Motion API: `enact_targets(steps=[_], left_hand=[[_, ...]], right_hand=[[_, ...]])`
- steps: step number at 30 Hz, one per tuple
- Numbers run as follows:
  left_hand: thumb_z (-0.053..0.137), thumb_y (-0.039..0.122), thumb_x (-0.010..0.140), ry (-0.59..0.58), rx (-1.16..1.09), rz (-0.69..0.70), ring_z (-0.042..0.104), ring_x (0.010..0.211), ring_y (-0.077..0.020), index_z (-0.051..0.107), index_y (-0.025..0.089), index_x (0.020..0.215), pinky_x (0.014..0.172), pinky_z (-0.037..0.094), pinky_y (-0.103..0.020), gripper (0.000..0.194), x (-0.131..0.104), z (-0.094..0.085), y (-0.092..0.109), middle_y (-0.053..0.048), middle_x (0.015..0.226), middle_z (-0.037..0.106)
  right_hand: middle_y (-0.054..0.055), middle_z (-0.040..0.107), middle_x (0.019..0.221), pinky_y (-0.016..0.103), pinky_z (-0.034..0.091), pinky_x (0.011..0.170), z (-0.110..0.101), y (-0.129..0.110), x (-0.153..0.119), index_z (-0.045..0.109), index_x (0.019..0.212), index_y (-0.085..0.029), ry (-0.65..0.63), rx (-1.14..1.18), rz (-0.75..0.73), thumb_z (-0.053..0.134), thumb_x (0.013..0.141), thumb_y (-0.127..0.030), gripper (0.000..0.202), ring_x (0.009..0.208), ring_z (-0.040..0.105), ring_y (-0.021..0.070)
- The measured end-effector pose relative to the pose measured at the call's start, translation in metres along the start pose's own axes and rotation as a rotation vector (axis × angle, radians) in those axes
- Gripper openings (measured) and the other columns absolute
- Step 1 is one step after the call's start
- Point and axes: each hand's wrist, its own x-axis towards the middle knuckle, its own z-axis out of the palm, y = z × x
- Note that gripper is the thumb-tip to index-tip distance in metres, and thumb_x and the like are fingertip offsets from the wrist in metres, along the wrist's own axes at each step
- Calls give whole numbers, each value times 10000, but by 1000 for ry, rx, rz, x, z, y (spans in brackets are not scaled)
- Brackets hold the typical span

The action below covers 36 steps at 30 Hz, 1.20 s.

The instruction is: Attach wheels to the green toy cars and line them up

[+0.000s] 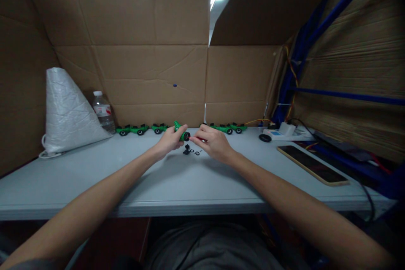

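My left hand (171, 139) is closed around a green toy car (177, 126), tilted so that a black wheel (185, 136) faces my right hand. Thumb and index finger of my right hand (212, 140) are pinched together just beside that wheel. Whatever sits between those fingertips is too small to name. On the table below the hands lie a small black plastic part (187, 150) and a few black rings (197, 153).
Green toy cars (138, 129) line the back edge, with more (230, 128) to the right. At left stand a silver bag (68, 114) and a water bottle (103, 112). A phone (311, 164), a power strip (289, 133) and a black ring (265, 138) lie at right.
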Motion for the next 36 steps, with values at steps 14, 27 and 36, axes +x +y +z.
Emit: enact_targets(steps=[14,27,36], left_hand=[[641,479,908,-183,-111,-99,214,395,-53,421,230,750,419,75,-224,367,-2,-6,1,91,542,312],[599,578,923,-300,-128,-210,163,402,-58,484,219,782,425,45,-214,403,3,-12,-8,96,541,272],[601,547,943,-260,-136,-172,205,408,-59,475,217,790,417,62,-209,385,3,-11,-7,83,560,304]], right_hand=[[43,657,946,266,383,689,-1,2,-3,768,926,-217,34,-13,-32,530,1075,-457,369,771,586,135],[44,632,916,260,368,669,3,12,-2,743,904,-211,31,1,-96,497,1086,-468,400,750,573,136],[42,640,934,261,379,673,2,11,-2,749,924,-216,51,-5,-86,510,1082,-470,382,760,580,134]])
